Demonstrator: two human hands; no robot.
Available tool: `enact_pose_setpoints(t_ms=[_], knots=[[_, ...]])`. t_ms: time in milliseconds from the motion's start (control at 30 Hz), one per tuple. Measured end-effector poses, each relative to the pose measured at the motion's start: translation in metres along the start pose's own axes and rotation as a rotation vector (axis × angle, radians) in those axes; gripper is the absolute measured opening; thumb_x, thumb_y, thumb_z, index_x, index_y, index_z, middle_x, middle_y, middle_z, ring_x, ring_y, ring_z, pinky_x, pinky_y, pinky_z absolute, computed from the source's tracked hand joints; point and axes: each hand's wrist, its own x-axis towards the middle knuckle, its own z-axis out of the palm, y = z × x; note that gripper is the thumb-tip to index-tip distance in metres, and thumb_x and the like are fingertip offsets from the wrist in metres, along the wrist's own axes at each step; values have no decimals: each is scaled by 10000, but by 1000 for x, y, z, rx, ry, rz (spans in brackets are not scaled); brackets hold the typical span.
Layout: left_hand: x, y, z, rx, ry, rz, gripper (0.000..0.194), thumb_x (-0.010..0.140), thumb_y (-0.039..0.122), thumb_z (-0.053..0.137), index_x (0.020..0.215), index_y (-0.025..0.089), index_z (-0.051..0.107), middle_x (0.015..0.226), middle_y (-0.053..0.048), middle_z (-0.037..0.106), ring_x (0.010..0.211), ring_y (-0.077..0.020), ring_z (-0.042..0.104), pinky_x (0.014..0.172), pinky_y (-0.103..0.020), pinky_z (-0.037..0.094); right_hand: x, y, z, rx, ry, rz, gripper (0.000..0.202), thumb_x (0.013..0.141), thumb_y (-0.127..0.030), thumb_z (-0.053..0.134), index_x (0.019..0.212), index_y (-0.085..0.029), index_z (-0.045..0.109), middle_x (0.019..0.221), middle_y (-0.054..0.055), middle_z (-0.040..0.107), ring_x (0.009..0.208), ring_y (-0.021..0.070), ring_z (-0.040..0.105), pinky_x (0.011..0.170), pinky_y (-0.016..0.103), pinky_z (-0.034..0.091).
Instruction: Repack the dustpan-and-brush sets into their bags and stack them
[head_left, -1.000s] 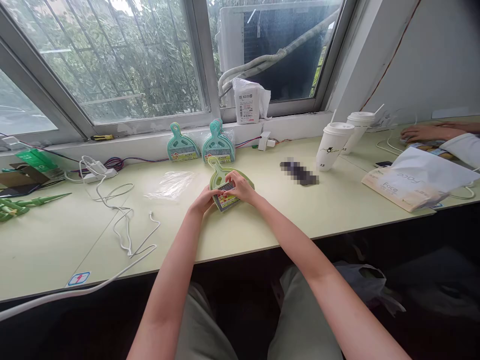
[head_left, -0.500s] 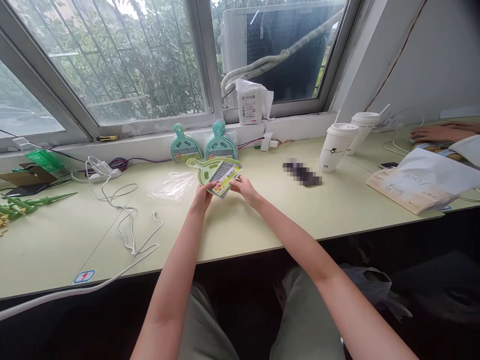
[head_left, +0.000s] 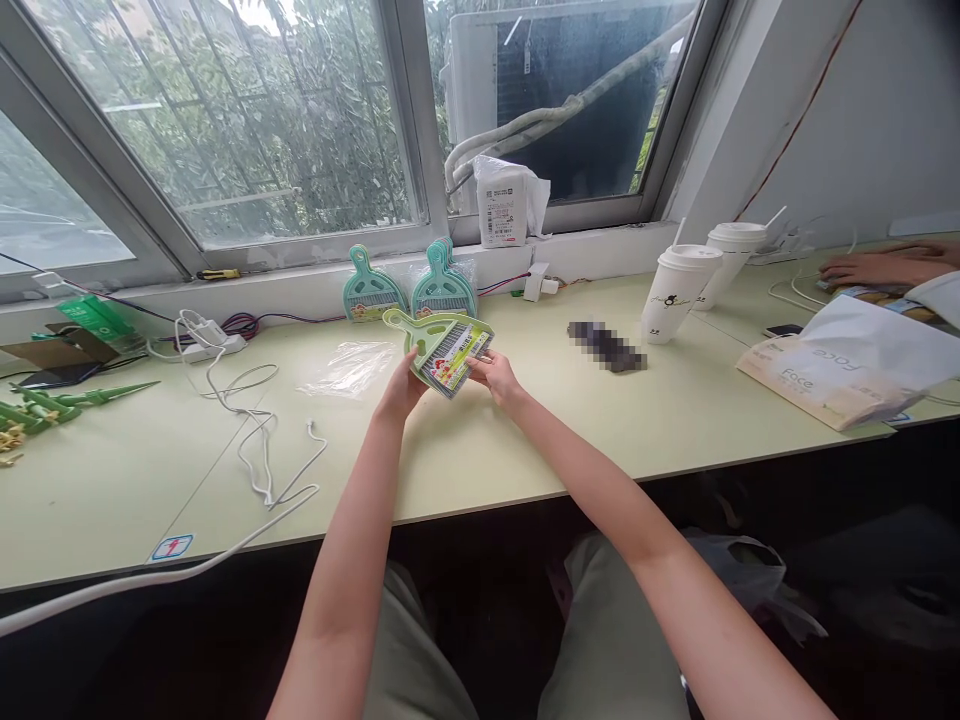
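Note:
A light-green mini dustpan [head_left: 426, 338] with a small grey-bristled brush [head_left: 463, 340] and a printed label card sits tilted above the desk, its handle toward the upper left. My left hand [head_left: 403, 386] is closed on the dustpan's lower left edge. At its right end, my right hand [head_left: 496, 376] grips the same set, fingers partly hidden behind it. Behind it, against the wall, stand a teal dustpan set [head_left: 369, 290] and a stack of similar teal sets [head_left: 441, 288]. Clear plastic wrapping [head_left: 349, 368] lies left of my hands.
White cables [head_left: 262, 450] and a power strip [head_left: 214, 345] lie at the left. Two white lidded cups [head_left: 675, 300] with straws, a blurred dark object [head_left: 607, 345] and a tissue pack [head_left: 814, 375] are at the right. Another person's hand [head_left: 877, 268] rests at the far right.
The dustpan set has shifted slightly right and turned a little in my hands, its label showing more fully. My left fingers have slid along its edge. The whole view has also moved slightly.

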Motion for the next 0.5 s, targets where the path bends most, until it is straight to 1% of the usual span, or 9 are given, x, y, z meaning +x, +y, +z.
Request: enact_pose_setpoints(t_ms=[33, 67, 167, 200, 267, 333, 400, 467, 500], knots=[[1, 3, -4, 36, 75, -1, 374, 875, 394, 492, 1152, 158, 579, 992, -98, 687, 901, -221, 660, 802, -351, 548, 0, -1, -2, 3, -2, -10, 184, 761, -84, 659, 908, -176, 598, 885, 22, 739, 721, 150, 704, 887, 381, 558], [2, 5, -8, 96, 188, 24, 397, 904, 387, 425, 1196, 153, 556, 1005, -105, 682, 895, -217, 661, 803, -363, 546, 1, -2, -3, 4, -5, -20, 188, 758, -84, 660, 911, -175, 599, 873, 21, 741, 721, 153, 704, 888, 383, 557], [4, 11, -29, 425, 613, 217, 444, 894, 187, 352, 1322, 156, 468, 1112, -122, 650, 977, -201, 638, 896, -371, 500, 4, -4, -10, -3, -22, -46, 186, 761, -92, 652, 921, -175, 606, 857, 21, 744, 741, 160, 708, 899, 389, 551], [4, 13, -37, 550, 724, 287, 490, 869, 115, 338, 1343, 165, 453, 1147, -126, 636, 1031, -203, 619, 936, -375, 474, 4, -5, -12, -8, -24, -50, 184, 764, -94, 649, 924, -174, 608, 856, 21, 744, 746, 161, 708, 902, 390, 549], [2, 16, -53, 749, 868, 355, 567, 829, 24, 303, 1347, 187, 463, 1170, -132, 627, 1114, -217, 580, 985, -401, 429, 6, -7, -15, -24, -17, -46, 186, 766, -92, 644, 930, -172, 609, 850, 23, 745, 747, 161, 708, 907, 390, 546], [-2, 18, -65, 866, 955, 334, 589, 815, -11, 278, 1316, 204, 502, 1157, -131, 636, 1138, -234, 568, 991, -436, 406, 6, -9, -17, -41, -7, -32, 186, 769, -87, 640, 933, -170, 608, 846, 26, 744, 740, 157, 707, 908, 386, 544], [-5, 20, -71, 964, 992, 247, 548, 816, -8, 302, 1248, 205, 563, 1124, -124, 658, 1124, -254, 576, 980, -462, 398, 5, -10, -18, -63, 7, -11, 181, 772, -77, 632, 927, -167, 607, 841, 25, 742, 716, 150, 703, 899, 381, 548], [-6, 21, -72, 1085, 940, 139, 475, 815, 16, 366, 1181, 198, 608, 1045, -113, 691, 1082, -276, 597, 952, -470, 406, 4, -11, -17, -92, 24, 11, 177, 768, -60, 626, 911, -164, 608, 846, 22, 738, 693, 143, 696, 881, 377, 557], [-7, 21, -70, 1144, 882, 101, 451, 810, 30, 409, 1175, 203, 609, 1008, -104, 703, 1057, -283, 607, 932, -463, 417, 3, -11, -16, -108, 30, 20, 175, 765, -53, 625, 901, -163, 609, 852, 22, 736, 687, 140, 694, 872, 375, 560]])
